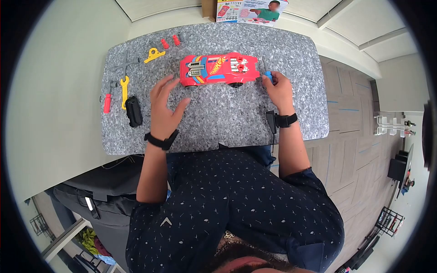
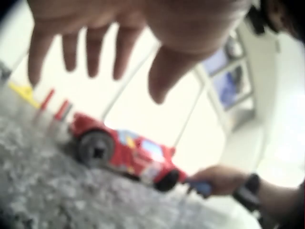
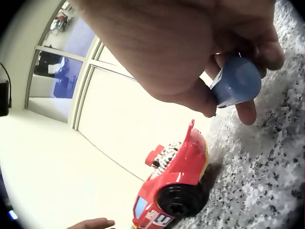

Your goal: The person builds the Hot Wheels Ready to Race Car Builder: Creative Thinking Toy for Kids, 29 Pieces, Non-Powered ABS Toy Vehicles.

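A red toy car [image 1: 216, 69] with yellow and blue markings stands on its wheels on the speckled grey table [image 1: 218, 113]. My right hand [image 1: 280, 91] grips the blue handle of a screwdriver [image 1: 268, 76] just beyond the car's right end. Its thin shaft points away from me; in the right wrist view the rounded end of the blue handle [image 3: 240, 81] shows between thumb and fingers. Left of the car, my left hand [image 1: 165, 111] hovers with fingers spread and holds nothing. The left wrist view is blurred, with the left hand [image 2: 143, 28] above the car [image 2: 128, 152].
On the table's left lie a yellow wrench [image 1: 124, 93], a red-handled screwdriver [image 1: 107, 102], a grey cross-shaped piece [image 1: 126, 65] and a black case [image 1: 134, 111]. Farther back are a yellow part [image 1: 154, 55] and two small red pieces [image 1: 170, 42]. A printed box [image 1: 250, 11] stands behind the table.
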Available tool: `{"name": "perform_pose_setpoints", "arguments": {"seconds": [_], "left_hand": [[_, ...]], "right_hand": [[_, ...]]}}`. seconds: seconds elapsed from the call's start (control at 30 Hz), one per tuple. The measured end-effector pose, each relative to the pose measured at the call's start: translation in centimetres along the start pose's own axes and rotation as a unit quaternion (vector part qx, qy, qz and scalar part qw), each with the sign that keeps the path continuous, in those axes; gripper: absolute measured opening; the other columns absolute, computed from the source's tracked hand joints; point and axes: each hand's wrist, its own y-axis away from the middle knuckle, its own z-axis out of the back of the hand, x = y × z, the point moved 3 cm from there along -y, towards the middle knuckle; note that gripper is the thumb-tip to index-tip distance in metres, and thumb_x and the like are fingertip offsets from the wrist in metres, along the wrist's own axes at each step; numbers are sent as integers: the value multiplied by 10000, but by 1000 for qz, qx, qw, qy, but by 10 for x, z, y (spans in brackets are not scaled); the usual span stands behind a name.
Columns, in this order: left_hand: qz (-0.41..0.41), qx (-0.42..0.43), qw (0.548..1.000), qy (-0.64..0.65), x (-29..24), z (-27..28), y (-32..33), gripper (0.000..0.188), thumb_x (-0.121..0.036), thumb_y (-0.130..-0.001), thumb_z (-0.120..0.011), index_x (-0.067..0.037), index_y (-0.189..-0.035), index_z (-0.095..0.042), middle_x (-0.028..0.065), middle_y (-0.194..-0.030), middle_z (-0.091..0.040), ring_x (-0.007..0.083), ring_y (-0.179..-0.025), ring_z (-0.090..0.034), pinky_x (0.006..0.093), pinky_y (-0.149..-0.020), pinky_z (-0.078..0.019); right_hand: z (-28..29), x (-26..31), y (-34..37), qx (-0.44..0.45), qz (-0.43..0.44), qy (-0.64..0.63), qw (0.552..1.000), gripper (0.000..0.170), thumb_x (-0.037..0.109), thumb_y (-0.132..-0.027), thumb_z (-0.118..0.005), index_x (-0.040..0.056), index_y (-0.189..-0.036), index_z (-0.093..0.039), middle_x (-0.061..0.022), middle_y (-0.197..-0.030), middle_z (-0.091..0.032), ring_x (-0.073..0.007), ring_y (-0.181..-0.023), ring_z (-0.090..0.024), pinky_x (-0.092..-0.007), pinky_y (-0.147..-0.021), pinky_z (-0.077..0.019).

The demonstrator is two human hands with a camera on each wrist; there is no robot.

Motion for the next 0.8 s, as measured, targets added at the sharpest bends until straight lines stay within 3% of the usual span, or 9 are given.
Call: {"name": "perform_pose_setpoints", "arguments": {"seconds": [0.13, 0.23, 0.37, 0.5, 0.7, 0.8], "left_hand": [[31, 7, 999, 15, -2, 23, 34, 601, -179, -910, -914, -69, -1464, -709, 159, -1584, -629, 395, -1473, -572, 508, -1243, -443], [66, 0, 998, 6, 1, 47, 55, 584, -143, -916, -900, -53, -1460, -711, 172, -1575, -633, 386, -1462, -589, 487, -1220, -471], [95, -23, 995, -6, 14, 77, 77, 593, -103, -941, -872, -78, -1506, -692, 138, -1601, -621, 294, -1442, -616, 432, -1144, -514], [144, -75, 986, 21, 25, 98, 86, 544, -135, -962, -875, -75, -1476, -705, 142, -1558, -643, 307, -1399, -633, 441, -1120, -508], [214, -95, 972, -38, 60, 109, 97, 707, -193, -936, -916, -102, -1574, -623, 142, -1569, -610, 305, -1403, -615, 467, -1093, -521], [263, -97, 958, -58, 67, 108, 96, 824, -231, -898, -955, -64, -1608, -572, 175, -1540, -605, 322, -1374, -621, 483, -1089, -529]], "right_hand": [[-10, 9, 0, 2, 27, 71, 997, 415, 294, -967, -864, -58, -1180, -805, -236, -1045, -841, -378, -941, -828, -452, -846, -640], [-15, 6, 0, -5, 41, 76, 996, 437, 335, -994, -861, -47, -1202, -814, -209, -1020, -847, -294, -938, -836, -398, -852, -641], [-13, -2, 0, 0, 24, 26, 999, 400, 318, -1007, -847, -41, -1182, -826, -204, -1021, -850, -292, -936, -835, -405, -847, -642], [-10, -9, -1, 5, 4, -12, 1000, 369, 299, -1018, -831, -36, -1173, -833, -205, -1017, -849, -306, -921, -833, -412, -830, -641], [-9, -10, -1, 4, 10, -4, 1000, 362, 310, -1045, -800, -23, -1182, -835, -195, -1013, -849, -288, -923, -828, -405, -840, -634], [-10, -14, -3, 4, 7, 2, 1000, 360, 316, -1059, -785, -17, -1185, -835, -194, -1011, -848, -286, -928, -825, -408, -845, -629]]}}
